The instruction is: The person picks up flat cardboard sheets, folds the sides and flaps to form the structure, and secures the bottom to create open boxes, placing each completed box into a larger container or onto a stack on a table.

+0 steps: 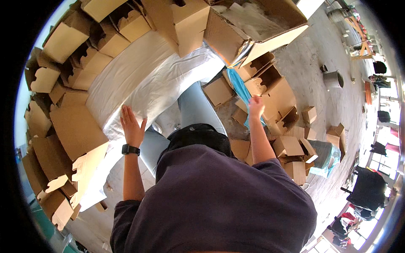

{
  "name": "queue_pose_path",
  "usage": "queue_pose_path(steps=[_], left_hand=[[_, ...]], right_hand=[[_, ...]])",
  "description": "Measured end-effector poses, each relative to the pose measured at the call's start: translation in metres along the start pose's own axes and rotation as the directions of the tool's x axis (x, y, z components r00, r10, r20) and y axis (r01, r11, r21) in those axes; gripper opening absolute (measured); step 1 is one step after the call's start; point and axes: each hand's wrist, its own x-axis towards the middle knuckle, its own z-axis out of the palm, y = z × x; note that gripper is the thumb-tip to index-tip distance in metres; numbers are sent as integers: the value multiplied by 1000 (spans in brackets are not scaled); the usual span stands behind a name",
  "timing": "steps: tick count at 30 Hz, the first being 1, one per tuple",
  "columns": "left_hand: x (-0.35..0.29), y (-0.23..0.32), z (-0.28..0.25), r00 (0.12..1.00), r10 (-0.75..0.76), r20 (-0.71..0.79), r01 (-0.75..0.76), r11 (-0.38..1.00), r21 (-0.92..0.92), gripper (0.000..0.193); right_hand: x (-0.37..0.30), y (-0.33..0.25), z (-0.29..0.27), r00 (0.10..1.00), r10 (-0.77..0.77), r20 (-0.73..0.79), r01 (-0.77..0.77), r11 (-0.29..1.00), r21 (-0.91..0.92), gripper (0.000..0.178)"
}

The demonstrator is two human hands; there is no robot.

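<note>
My left hand (133, 126), with a dark watch on its wrist, lies flat with fingers stretched on the edge of a table covered in white sheeting (139, 80). To the right, my right hand (256, 107) is closed at a strip of light blue plastic film (238, 84). The film hangs from the corner of a large open cardboard box (228, 31) and shows above and below the hand. Clear, crumpled plastic (249, 19) fills that box. My curled fingers partly hide how the film is gripped.
Open cardboard boxes (80, 122) line the far and left sides of the table. More boxes (291, 147) are heaped on the floor at my right, near a blue plastic-wrapped bundle (327, 156). A grey bucket (333, 79) stands farther right on the concrete floor.
</note>
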Motion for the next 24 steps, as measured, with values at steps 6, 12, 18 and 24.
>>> queue_pose_path(steps=[6,12,18,24], left_hand=[[-1,0,0,1000,9,25,-10,1000,26,86],[0,-1,2,999,-3,33,3,1000,18,86],[3,0,-2,998,-10,58,9,1000,23,88],[1,-5,4,998,57,-13,-56,998,42,90]], right_hand=[[33,5,-12,950,96,-296,-87,995,44,19],[27,42,-31,783,587,-206,-562,810,169,14],[34,125,-54,536,844,-8,-434,283,855,20],[39,137,-54,558,823,104,-367,133,921,20]])
